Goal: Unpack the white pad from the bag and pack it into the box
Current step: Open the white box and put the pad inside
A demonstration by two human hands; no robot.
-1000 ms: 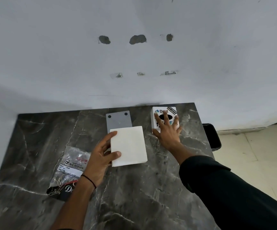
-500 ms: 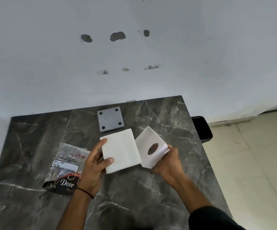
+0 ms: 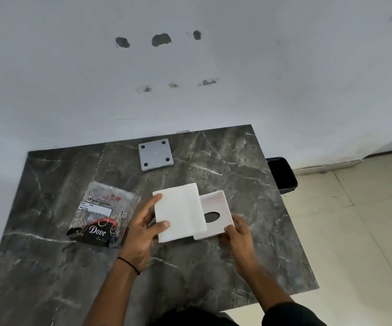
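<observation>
Two hands are working above the dark marble desk (image 3: 213,274). The bag (image 3: 103,214), lying emptied at left, is reading "Dove" and "BIG TISSUES". The left hand (image 3: 143,231) is grasping the white pad (image 3: 178,211); the right hand (image 3: 239,234) is gripping the box (image 3: 218,208), oval cutout facing up. Insertion is apparently pending: the next move calls for aligning the pad's edge with the box opening.

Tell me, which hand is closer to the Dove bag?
Left. The left hand sits right beside the Dove bag, holding the white pad; the right hand is farther right, holding the box.
</observation>
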